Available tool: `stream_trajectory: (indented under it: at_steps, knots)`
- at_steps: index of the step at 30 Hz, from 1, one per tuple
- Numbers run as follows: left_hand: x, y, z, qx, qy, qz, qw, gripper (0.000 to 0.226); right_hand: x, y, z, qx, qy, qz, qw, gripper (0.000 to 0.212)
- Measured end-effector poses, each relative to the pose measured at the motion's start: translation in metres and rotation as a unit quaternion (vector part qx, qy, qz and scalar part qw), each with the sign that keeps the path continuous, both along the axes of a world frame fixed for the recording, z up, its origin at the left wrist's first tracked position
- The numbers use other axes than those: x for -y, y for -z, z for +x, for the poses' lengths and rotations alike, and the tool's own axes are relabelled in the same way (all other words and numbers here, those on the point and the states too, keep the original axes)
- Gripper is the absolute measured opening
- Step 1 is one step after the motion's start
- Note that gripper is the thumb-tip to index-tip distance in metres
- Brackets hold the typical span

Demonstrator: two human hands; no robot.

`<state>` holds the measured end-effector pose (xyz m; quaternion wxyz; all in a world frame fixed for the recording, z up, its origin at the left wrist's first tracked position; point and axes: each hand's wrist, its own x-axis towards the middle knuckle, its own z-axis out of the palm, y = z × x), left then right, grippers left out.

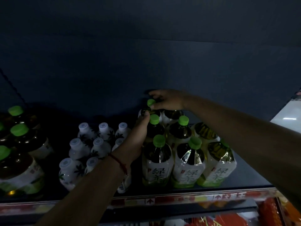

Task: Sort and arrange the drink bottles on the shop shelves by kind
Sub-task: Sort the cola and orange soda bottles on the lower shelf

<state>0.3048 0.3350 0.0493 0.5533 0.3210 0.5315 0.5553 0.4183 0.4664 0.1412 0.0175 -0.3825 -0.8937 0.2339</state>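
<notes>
Several green-capped tea bottles (pixel 189 162) stand in rows on the dark shelf (pixel 244 180) at right of centre. My right hand (pixel 167 100) reaches over them to the back row and pinches the green cap of the rearmost bottle (pixel 151 102). My left hand (pixel 138 132), a red string on its wrist, lies against the left side of the same column, fingers touching that back bottle's shoulder. Small white bottles with pale caps (pixel 97 144) stand in rows just left of my left arm.
More green-capped bottles (pixel 19 144) stand at the far left of the shelf. A price strip (pixel 162 200) runs along the shelf's front edge, with red and orange packets (pixel 268 212) on the level below. The shelf behind the bottles is dark.
</notes>
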Motion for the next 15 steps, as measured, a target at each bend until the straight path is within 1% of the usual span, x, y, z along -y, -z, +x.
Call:
stream_trajectory:
  at_steps: [1,3,4,5,6,7,9,12,15]
  knots:
    - [0.001,-0.001,0.001,0.014,0.007,0.009,1.000,0.057,0.001,0.003,-0.005,0.012,-0.009,0.008,1.000,0.055]
    - [0.002,0.002,0.001,0.030,0.013,0.022,0.999,0.049,0.001,0.008,-0.010,0.011,-0.021,0.028,0.999,0.032]
    - [0.003,0.003,0.000,0.022,0.014,0.026,0.999,0.042,0.000,0.009,-0.011,0.009,-0.024,0.034,0.999,0.021]
    - [0.005,0.004,0.000,0.019,0.016,0.033,0.999,0.035,-0.002,0.008,-0.012,0.015,-0.029,0.038,0.999,0.013]
    - [0.007,0.003,0.001,0.012,0.018,0.034,0.999,0.031,-0.003,0.007,-0.012,0.026,-0.037,0.044,0.998,0.010]
    - [0.007,0.005,0.001,0.006,0.015,0.031,0.999,0.030,-0.003,0.004,-0.013,0.042,-0.046,0.052,0.997,0.011]
    - [0.007,0.005,0.002,-0.016,0.005,0.025,1.000,0.033,-0.002,0.001,-0.014,0.067,-0.053,0.068,0.994,0.020]
    - [0.013,-0.002,0.005,-0.027,0.001,0.029,0.999,0.068,0.000,-0.001,-0.016,0.077,-0.041,0.070,0.994,0.032]
    - [0.012,0.005,0.002,-0.024,0.007,0.021,0.999,0.076,0.004,0.001,-0.015,0.080,-0.016,0.057,0.995,0.043]
